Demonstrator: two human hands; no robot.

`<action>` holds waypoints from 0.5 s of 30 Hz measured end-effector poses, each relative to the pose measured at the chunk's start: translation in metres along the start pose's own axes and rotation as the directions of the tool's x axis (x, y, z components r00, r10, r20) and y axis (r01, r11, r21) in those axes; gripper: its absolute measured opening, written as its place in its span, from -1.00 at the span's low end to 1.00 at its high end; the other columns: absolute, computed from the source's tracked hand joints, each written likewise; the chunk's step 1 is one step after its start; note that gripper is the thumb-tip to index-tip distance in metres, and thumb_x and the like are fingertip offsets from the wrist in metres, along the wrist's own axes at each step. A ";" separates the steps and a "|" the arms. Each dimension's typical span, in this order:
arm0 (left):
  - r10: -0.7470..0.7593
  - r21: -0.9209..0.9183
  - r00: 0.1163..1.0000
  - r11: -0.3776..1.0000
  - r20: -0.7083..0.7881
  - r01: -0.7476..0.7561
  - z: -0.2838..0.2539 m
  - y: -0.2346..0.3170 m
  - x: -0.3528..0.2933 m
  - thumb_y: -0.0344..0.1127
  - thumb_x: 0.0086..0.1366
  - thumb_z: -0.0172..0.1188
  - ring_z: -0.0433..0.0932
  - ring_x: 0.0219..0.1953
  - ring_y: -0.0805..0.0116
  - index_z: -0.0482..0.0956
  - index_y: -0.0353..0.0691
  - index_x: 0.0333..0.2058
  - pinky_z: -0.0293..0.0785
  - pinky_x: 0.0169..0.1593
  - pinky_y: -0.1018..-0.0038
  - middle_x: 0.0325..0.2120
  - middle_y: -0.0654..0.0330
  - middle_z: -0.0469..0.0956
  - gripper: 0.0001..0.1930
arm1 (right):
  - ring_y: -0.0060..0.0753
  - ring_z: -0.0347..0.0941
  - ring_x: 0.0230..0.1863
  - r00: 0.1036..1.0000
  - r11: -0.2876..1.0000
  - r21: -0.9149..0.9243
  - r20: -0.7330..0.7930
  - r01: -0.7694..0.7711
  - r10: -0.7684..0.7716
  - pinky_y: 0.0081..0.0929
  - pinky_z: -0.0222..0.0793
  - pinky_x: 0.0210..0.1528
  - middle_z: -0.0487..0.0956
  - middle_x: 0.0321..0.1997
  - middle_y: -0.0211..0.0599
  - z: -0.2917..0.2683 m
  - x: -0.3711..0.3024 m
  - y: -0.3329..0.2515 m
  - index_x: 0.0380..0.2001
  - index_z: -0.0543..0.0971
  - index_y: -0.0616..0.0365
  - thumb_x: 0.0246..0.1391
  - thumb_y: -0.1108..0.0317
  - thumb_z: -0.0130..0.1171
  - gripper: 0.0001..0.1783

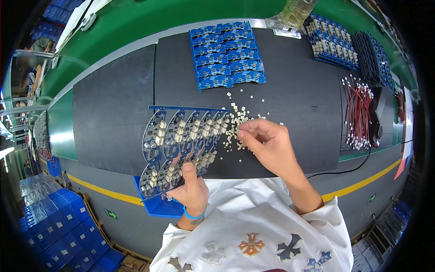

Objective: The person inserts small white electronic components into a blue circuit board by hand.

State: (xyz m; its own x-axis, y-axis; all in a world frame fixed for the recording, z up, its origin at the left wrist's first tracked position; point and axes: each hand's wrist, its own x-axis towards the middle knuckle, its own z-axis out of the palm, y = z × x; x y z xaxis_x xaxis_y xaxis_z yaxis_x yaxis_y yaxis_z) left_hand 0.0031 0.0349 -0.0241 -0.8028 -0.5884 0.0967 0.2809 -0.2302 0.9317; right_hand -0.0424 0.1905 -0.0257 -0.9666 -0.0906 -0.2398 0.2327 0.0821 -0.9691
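Observation:
My left hand [192, 192] grips the lower edge of a blue circuit board panel [181, 145], thumb on top. The panel is tilted up, with rows of white connectors along its curved sections. To the panel's right, a loose pile of small white connectors [238, 119] is scattered on the black mat. My right hand [265, 140] is over the right side of this pile, thumb and forefinger pinched together. Whatever sits between those fingertips is too small to make out.
At the back of the black mat [299, 113] lies another blue circuit board panel [229, 54]. Stacked boards [333, 43] stand at the far right, near a bundle of red and black wires [359, 113]. A blue bin [161, 206] sits below the table edge.

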 end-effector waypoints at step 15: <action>0.202 0.370 0.976 0.903 0.079 -0.217 -0.017 -0.006 -0.015 -0.36 0.12 0.22 0.44 -0.22 0.38 0.32 -0.42 -0.12 0.32 -0.06 0.44 -0.22 0.06 0.46 -0.59 | -0.74 0.39 -0.50 0.996 0.960 0.280 -0.069 -0.029 0.050 -0.76 0.34 -0.46 0.50 -0.48 -0.40 0.021 0.004 -0.007 -0.35 0.43 0.27 -0.03 0.52 0.17 -0.84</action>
State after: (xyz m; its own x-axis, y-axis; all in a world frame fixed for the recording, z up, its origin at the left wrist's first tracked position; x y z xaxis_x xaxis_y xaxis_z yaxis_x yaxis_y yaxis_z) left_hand 0.0229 0.0318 -0.0370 -0.7685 -0.5595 0.3104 0.2336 0.2063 0.9502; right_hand -0.0460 0.1688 -0.0208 -0.9589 -0.0182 -0.2832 0.2812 -0.1964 -0.9393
